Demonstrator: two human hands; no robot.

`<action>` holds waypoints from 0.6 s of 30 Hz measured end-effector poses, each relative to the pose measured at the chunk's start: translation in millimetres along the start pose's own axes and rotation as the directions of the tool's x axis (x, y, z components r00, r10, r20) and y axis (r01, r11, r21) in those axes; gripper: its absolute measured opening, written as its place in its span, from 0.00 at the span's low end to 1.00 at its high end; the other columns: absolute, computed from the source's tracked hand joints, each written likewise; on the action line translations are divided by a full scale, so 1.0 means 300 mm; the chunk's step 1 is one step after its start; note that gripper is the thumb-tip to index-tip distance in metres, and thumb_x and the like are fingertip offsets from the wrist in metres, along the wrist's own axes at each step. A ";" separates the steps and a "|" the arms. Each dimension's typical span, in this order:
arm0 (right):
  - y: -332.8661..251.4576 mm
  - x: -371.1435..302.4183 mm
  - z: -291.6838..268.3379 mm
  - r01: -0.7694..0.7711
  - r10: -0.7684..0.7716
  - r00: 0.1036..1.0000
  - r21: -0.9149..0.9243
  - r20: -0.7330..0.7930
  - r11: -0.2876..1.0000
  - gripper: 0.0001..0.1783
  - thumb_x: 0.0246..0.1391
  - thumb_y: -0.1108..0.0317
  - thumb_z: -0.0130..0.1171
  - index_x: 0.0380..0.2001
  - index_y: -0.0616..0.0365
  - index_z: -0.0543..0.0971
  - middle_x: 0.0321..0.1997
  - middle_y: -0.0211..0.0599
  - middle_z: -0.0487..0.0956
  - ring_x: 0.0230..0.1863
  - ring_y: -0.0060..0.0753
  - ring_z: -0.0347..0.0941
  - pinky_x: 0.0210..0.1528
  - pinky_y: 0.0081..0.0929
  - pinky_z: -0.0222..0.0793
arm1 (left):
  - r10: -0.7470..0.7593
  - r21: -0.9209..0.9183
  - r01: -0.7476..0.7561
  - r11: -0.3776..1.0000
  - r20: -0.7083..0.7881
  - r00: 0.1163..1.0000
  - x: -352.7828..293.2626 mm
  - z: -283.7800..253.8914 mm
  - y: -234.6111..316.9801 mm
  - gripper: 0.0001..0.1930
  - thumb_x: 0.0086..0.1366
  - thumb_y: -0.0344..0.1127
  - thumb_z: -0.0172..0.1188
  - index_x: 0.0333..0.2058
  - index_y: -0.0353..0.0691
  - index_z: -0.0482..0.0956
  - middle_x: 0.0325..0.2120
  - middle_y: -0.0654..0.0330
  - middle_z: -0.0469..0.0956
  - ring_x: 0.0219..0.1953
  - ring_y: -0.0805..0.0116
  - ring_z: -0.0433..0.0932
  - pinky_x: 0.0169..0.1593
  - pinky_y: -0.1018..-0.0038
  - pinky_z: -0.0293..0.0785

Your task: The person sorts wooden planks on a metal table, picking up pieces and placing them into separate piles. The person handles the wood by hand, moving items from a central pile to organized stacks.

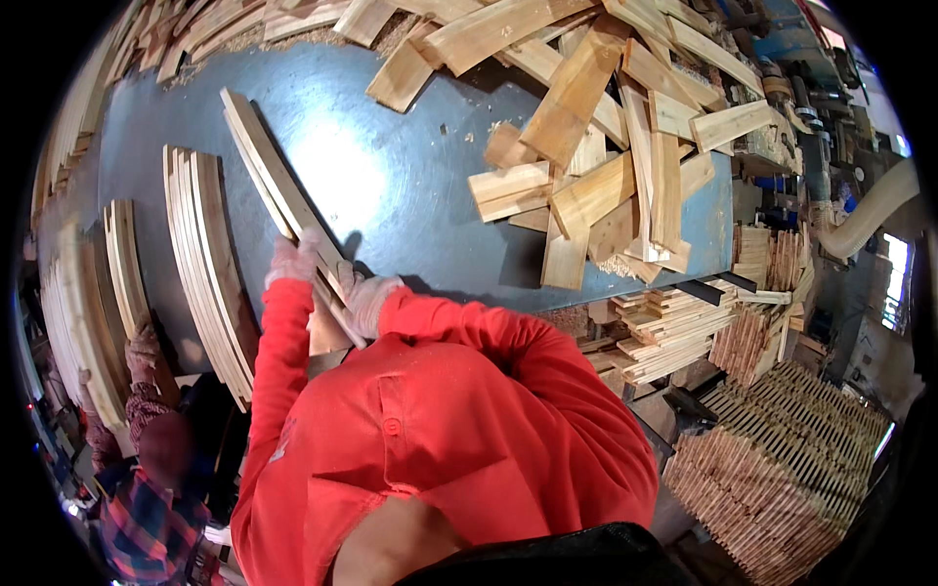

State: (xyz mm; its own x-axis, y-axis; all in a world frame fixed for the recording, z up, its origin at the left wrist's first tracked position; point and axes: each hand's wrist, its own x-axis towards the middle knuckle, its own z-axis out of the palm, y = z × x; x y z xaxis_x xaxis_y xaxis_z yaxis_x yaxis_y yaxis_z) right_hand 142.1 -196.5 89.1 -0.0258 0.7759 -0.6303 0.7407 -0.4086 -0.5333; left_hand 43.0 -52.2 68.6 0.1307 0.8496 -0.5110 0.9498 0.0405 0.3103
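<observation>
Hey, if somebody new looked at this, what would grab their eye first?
Probably the bright red shirt filling the lower middle. Then the jumbled heap of wooden boards at the upper right of the blue-grey table, with a white glare left of it. Just left of centre, the gloved left hand and right hand hold long wooden strips.

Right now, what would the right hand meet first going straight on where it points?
Probably the long wooden boards; the right hand seems to touch them from the side, though depth is unclear.
</observation>
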 end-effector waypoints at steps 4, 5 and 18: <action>0.044 -0.032 -0.233 0.320 -0.263 0.906 -0.130 0.332 0.938 0.23 0.55 0.61 0.44 0.49 0.63 0.73 0.46 0.56 0.79 0.45 0.55 0.77 0.48 0.46 0.71 | -0.068 -0.187 0.063 0.980 -0.023 0.997 0.014 0.029 -0.042 0.36 0.54 0.52 0.63 0.54 0.33 0.67 0.45 0.38 0.76 0.50 0.40 0.74 0.53 0.57 0.69; 0.088 -0.014 -0.330 0.216 -0.211 0.976 -0.147 0.050 0.965 0.20 0.59 0.62 0.40 0.46 0.60 0.77 0.49 0.56 0.77 0.47 0.55 0.76 0.49 0.46 0.72 | -0.025 -0.198 0.011 0.980 -0.073 0.997 0.061 0.071 -0.142 0.33 0.55 0.51 0.62 0.53 0.33 0.67 0.44 0.38 0.77 0.49 0.40 0.75 0.53 0.57 0.69; 0.390 0.353 -1.089 -0.454 0.850 0.225 0.721 -0.476 0.524 0.73 0.35 0.37 0.69 0.69 0.63 0.36 0.74 0.58 0.37 0.74 0.58 0.40 0.67 0.45 0.55 | -0.148 0.137 0.170 0.976 -0.157 0.977 -0.030 -0.098 -0.336 0.32 0.58 0.48 0.61 0.57 0.39 0.63 0.44 0.40 0.77 0.49 0.41 0.75 0.51 0.56 0.71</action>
State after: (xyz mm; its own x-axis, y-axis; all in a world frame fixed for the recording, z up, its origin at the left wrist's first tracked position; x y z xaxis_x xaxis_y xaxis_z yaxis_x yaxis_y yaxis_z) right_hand 445.4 -4.9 144.3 0.9435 0.0562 -0.3266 -0.0840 -0.9128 -0.3996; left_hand -62.4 -48.3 65.6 -0.0571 0.9062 -0.4191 0.9881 0.1113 0.1060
